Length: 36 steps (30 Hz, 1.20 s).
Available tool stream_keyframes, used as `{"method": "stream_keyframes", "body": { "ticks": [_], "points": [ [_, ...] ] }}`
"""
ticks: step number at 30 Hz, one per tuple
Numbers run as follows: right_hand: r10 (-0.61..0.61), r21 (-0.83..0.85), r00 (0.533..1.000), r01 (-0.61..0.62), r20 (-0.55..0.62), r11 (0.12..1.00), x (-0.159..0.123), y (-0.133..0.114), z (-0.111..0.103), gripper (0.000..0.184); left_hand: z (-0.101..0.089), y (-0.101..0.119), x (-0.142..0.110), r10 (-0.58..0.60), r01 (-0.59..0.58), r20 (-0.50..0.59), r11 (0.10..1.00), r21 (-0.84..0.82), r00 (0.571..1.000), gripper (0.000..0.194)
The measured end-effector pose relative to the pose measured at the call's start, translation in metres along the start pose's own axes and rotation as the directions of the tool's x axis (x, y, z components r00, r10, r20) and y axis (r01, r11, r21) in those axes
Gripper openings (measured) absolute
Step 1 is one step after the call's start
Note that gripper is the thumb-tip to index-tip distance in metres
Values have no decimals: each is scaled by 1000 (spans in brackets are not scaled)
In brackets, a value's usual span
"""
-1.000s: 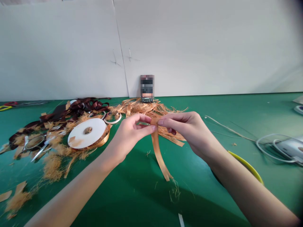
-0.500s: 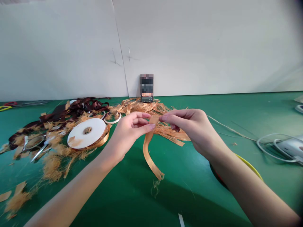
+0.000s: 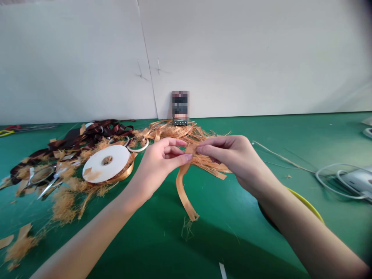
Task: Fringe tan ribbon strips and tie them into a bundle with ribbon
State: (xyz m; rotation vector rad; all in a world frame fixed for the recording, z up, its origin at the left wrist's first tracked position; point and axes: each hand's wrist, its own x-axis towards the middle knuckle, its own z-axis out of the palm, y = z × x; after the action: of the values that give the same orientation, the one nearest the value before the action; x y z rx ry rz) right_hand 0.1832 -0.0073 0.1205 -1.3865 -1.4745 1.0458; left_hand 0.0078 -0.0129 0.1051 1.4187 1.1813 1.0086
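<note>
Between my two hands, above the green table, is a tan ribbon (image 3: 183, 190). My left hand (image 3: 162, 157) pinches it between thumb and fingers near its upper end. From there the strip hangs down in a curve, and its lower end is frayed into loose threads. My right hand (image 3: 229, 153) is closed in a pinch at the ribbon's upper edge, close to the left fingertips. Behind both hands lies a heap of cut, frayed tan ribbon strips (image 3: 177, 131), partly covered by my fingers.
At left, a white ribbon spool (image 3: 100, 162) lies among fluffy tan threads (image 3: 65, 205), scissors (image 3: 50, 185) and dark brown ribbon (image 3: 87, 135). A phone (image 3: 180, 108) leans on the white wall. To the right are a yellow-rimmed round object (image 3: 308, 207) and a white device with a cable (image 3: 359, 180).
My right hand has shifted slightly left and down, nearer the left fingertips. The ribbon's frayed lower end has swung a little to the left.
</note>
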Motion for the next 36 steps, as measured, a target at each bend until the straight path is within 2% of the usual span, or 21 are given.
{"method": "stream_keyframes", "body": {
  "ticks": [7,9,13,16,25,32,36],
  "points": [
    [-30,57,996,34,-78,998,1,-1,-4,16,0,0,0,5,-5,-7,1000,-9,1000,36],
    [-51,116,998,55,-42,992,1,-2,-2,12,0,-1,1,7,-7,2,1000,-10,1000,36],
    [-76,191,990,53,117,980,-1,-3,4,41,1,-3,1,9,-8,43,1000,-14,999,36],
    [-95,160,983,69,160,985,-2,-1,6,41,4,-1,0,11,-12,52,1000,12,999,36],
    [-138,90,990,136,9,987,-2,-1,3,39,8,2,-4,92,-89,-11,986,141,996,32],
    [-114,131,992,121,-56,984,-1,1,3,39,4,2,-1,82,-78,-24,989,124,996,33],
    [-115,127,984,133,-140,983,1,-1,1,34,3,-1,0,51,-50,-15,996,80,999,37]
  ]
}}
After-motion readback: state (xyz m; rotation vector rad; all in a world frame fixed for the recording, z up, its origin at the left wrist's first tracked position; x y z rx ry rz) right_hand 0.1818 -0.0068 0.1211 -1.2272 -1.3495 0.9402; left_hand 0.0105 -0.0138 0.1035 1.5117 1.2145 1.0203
